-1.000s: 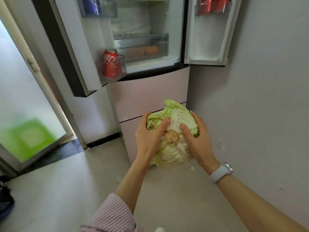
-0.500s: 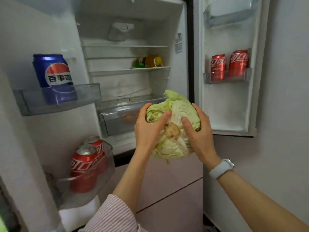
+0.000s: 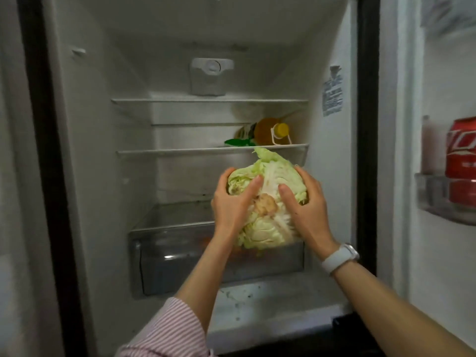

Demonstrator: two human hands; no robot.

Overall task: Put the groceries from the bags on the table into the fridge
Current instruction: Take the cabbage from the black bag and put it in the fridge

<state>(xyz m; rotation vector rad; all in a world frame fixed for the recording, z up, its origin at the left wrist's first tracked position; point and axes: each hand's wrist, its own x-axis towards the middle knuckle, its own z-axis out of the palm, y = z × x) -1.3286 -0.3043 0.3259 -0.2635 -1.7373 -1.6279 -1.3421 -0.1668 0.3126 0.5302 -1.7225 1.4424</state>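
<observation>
Legible markings: none fully readable.
Red can (image 3: 461, 163) bore partial white script; sticker (image 3: 332, 95) on fridge wall was too blurred.

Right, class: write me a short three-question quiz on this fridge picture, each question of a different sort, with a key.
1. True or false: the cabbage is held by the left hand and the right hand together.
2. Which shelf holds the yellow-capped bottle? A. top shelf B. middle shelf C. crisper drawer
3. Fill in: the door bin at the right holds a red ___.

Key: 1 true; 2 B; 3 can.
</observation>
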